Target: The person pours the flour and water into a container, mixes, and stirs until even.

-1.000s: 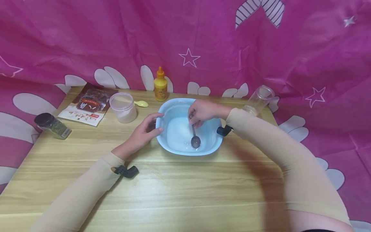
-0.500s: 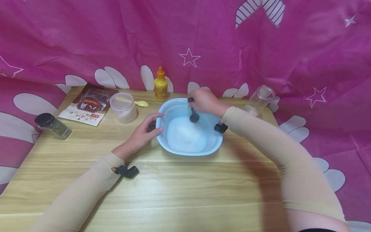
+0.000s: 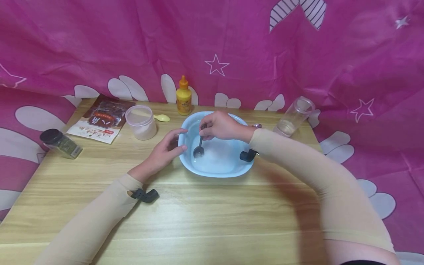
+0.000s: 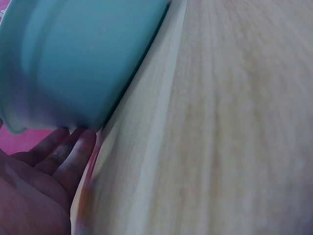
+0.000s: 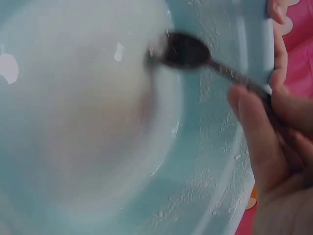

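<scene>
A pale blue basin [image 3: 216, 173] stands on the table, holding cloudy, whitish liquid [image 5: 93, 112]. My right hand [image 3: 221, 126] pinches the handle of a dark spoon [image 3: 198, 151] over the basin's left side. In the right wrist view the spoon's bowl is at the liquid, beside the inner wall, where small bits cling. My left hand [image 3: 164, 150] holds the basin's left rim, with thumb and index finger over the edge. From the left wrist view, its other fingers [image 4: 76, 156] touch the outer wall from outside.
Left of the basin are a lidless tub [image 3: 141, 123] of white powder, a yellow spoon [image 3: 161, 118], a brown-and-white packet [image 3: 101, 119] and a black-capped jar [image 3: 61, 143]. Behind stands a yellow bottle [image 3: 183, 97]; a clear cup [image 3: 294, 117] is at right. A pink curtain [image 3: 149, 44] hangs behind.
My right hand has carried the spoon from the basin's front right, round the back, to its left side. The left hand and the basin have stayed in place.
</scene>
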A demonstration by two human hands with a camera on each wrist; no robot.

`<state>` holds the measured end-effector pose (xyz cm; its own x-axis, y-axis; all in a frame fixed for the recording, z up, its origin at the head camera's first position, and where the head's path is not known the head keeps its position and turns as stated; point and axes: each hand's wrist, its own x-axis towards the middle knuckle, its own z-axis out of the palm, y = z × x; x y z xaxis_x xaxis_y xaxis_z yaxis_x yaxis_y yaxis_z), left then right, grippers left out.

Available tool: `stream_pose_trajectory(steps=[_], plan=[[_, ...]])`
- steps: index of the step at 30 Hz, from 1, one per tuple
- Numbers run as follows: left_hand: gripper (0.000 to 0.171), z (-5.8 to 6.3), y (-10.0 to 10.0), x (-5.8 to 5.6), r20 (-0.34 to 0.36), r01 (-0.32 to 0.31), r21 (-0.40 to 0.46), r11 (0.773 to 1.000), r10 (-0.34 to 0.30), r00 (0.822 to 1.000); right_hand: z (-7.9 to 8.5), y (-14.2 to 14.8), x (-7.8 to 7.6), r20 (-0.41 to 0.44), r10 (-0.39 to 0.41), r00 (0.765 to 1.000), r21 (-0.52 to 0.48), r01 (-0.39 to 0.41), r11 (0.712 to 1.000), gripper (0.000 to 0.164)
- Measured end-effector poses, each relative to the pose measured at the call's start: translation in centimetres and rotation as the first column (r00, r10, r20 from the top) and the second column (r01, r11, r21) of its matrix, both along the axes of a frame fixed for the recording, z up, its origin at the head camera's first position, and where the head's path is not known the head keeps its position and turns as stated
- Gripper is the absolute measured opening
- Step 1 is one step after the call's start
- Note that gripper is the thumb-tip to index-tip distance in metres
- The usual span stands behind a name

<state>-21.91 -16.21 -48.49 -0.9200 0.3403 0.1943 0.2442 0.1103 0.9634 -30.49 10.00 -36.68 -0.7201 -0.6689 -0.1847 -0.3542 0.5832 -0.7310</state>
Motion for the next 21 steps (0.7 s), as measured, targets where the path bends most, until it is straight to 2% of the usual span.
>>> stream_pose_trajectory(steps=[6, 9, 12, 14, 17, 21], plan=[[0.058, 0.0, 0.1, 0.0, 0.015, -0.007, 0.003, 1.000, 0.007, 1.000, 0.0, 1.7, -0.1, 0.162, 0.097, 0.982, 0.055, -0.107, 0.993, 0.004], [0.058, 0.0, 0.1, -0.1, 0.015, -0.017, -0.010, 1.000, 0.017, 1.000, 0.0, 3.0, -0.8, 0.207, 0.101, 0.973, 0.108, -0.125, 0.986, 0.004], [0.058, 0.0, -0.1, -0.2, 0.012, -0.022, -0.020, 1.000, 0.022, 1.000, 0.2, 4.3, -1.7, 0.207, 0.068, 0.976, 0.159, -0.102, 0.982, 0.006], [0.058, 0.0, -0.1, -0.2, 0.014, -0.023, -0.019, 1.000, 0.023, 1.000, 0.5, 5.0, -2.3, 0.171, 0.030, 0.985, 0.183, -0.062, 0.981, 0.006], [0.057, 0.0, -0.1, -0.2, 0.018, -0.017, -0.021, 1.000, 0.018, 1.000, 0.9, 5.5, -3.0, 0.078, -0.056, 0.995, 0.187, 0.040, 0.982, 0.007], [0.057, 0.0, -0.1, -0.1, 0.021, -0.016, -0.026, 1.000, 0.016, 1.000, 1.1, 5.0, -3.3, -0.094, -0.131, 0.987, 0.164, 0.145, 0.976, 0.007]])
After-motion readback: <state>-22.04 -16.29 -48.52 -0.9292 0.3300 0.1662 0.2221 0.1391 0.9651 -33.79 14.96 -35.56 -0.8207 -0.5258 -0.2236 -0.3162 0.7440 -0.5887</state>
